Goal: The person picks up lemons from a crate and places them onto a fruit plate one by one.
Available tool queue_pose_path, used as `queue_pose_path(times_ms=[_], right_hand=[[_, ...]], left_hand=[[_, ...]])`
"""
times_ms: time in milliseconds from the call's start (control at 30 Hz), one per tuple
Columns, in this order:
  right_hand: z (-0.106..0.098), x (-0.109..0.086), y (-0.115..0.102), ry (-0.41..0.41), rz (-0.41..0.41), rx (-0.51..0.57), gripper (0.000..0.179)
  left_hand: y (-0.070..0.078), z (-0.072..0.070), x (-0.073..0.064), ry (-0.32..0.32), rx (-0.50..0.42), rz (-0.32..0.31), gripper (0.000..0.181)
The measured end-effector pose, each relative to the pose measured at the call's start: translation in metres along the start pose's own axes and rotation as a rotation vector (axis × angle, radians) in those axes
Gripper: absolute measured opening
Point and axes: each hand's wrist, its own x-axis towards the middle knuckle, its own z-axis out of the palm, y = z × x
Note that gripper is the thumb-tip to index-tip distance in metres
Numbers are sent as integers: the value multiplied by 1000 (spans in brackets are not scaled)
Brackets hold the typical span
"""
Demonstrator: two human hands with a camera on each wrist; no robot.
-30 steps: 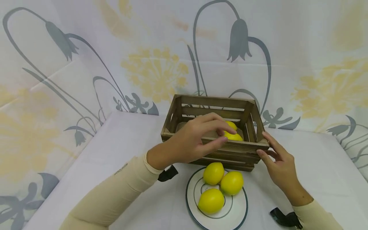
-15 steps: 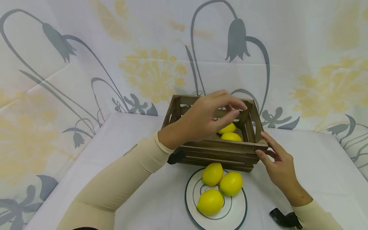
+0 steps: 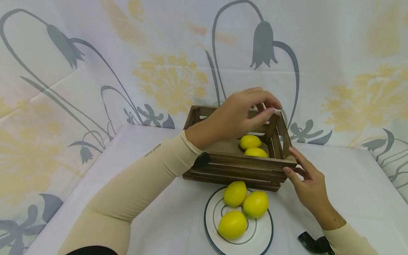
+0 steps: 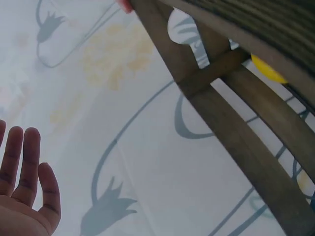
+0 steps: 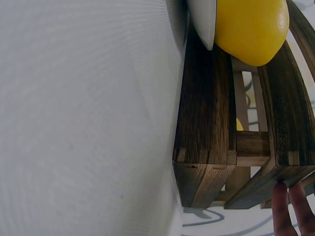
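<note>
A brown slatted wooden crate (image 3: 236, 170) stands at the back of the table with two yellow lemons (image 3: 250, 142) inside, toward its right end. My left hand (image 3: 243, 115) hovers over the crate's far right part, fingers loosely bent and holding nothing; the left wrist view shows its fingers (image 4: 30, 157) apart from the slats. At the crate's near right corner my right hand (image 3: 309, 184) holds on, thumb on the front and fingers along the side. In front of the crate, three lemons (image 3: 232, 225) lie on a white plate (image 3: 264, 233) with a dark rim.
A white cloth (image 3: 172, 219) covers the table, and a flower-printed curtain (image 3: 159, 42) hangs right behind the crate. A black wrist mount (image 3: 315, 243) sits by the right forearm. The plate's far edge lies close to the crate's front.
My left hand has risen out of the crate area and moved right and toward the back, uncovering the two lemons inside. My right hand keeps its place on the corner.
</note>
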Motion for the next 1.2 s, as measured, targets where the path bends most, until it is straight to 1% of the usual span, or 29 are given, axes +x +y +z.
queue_pose_path(times_ms=[100, 200, 333, 367, 533, 600, 767, 933, 1067, 1200], right_hand=[[0, 1, -1, -2, 5, -8, 65], [0, 2, -3, -3, 8, -10, 66], [-1, 1, -4, 1, 4, -5, 66], [-1, 1, -4, 2, 2, -2, 65], [0, -2, -4, -11, 0, -2, 66], [0, -2, -4, -14, -1, -2, 66], [-1, -1, -6, -21, -17, -11, 65], [-2, 0, -9, -27, -25, -30, 65], [-2, 1, -10, -20, -20, -19, 65], [-1, 1, -11, -20, -12, -13, 65]], left_hand=[[-6, 0, 7, -29, 46, -17, 19], [-11, -1, 14, -37, 83, -17, 19], [-16, 0, 22, -52, 101, -29, 19], [-17, 1, 23, -62, 103, -41, 19], [-23, 5, 28, -150, 126, -145, 20], [-27, 7, 30, -171, 130, -159, 20], [-38, 9, 37, -190, 136, -170, 21], [-45, 11, 45, -259, 158, -230, 24], [-51, 15, 45, -319, 129, -290, 27], [-57, 18, 44, -353, 102, -317, 30]])
